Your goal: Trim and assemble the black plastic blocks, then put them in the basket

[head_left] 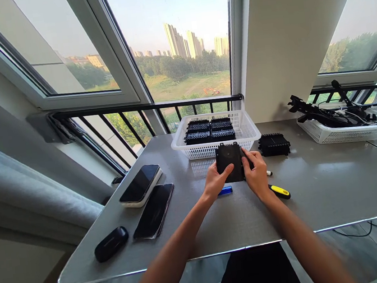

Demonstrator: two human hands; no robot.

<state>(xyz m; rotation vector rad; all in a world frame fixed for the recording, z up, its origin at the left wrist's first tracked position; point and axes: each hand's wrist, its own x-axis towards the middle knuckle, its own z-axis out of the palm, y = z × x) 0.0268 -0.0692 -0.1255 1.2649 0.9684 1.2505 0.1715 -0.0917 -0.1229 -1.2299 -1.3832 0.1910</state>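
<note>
Both hands hold a flat, square black plastic part (229, 162) above the table, in front of a white basket (216, 149). My left hand (216, 180) grips its left side, thumb lying across the front face. My right hand (256, 170) is closed at its right edge, on a narrow dark section; whether that is a separate piece I cannot tell. Below the part lies a blue pen-like object (226, 191), partly covered. A tool with a yellow and black handle (280, 191) rests beside my right wrist, its other end hidden. A white, dark-tipped stick (269, 173) peeks out behind that hand.
Similar black parts (209, 131) are stacked in the basket, and another black block (273, 144) sits right of it. Farther right, a second basket (337, 132) holds black pieces and cables. Two phones (140, 183) (154, 211) and a black oval case (111, 244) lie at left.
</note>
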